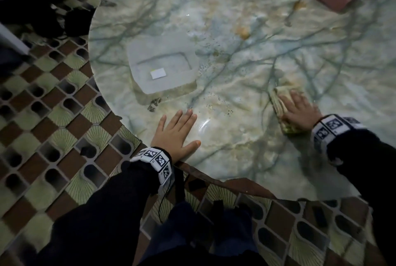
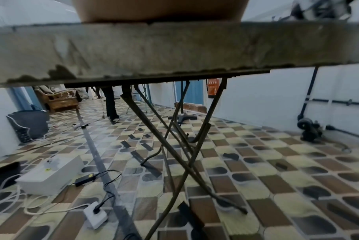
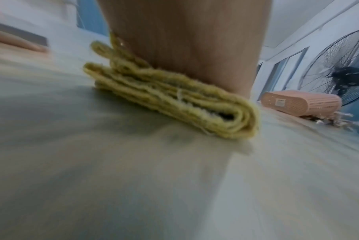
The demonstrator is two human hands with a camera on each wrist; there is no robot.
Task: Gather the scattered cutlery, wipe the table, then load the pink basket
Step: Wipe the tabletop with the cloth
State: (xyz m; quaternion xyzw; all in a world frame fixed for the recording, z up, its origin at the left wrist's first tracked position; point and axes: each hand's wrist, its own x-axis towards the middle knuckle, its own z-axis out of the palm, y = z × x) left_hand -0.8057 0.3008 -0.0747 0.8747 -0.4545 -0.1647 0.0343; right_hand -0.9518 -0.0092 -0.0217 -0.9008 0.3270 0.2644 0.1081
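Flat, right hand (image 1: 300, 108) presses cloth (image 3: 174, 100).

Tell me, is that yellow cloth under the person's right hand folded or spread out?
Folded. The right wrist view shows the yellow cloth stacked in several layers with a rolled fold at one end, and the right hand presses flat on it.

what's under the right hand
A folded yellow cloth lies under the right hand, pressed flat on the table. The tabletop beneath the cloth is covered.

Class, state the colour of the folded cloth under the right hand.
Yellow-green; the folded cloth shows best in the right wrist view.
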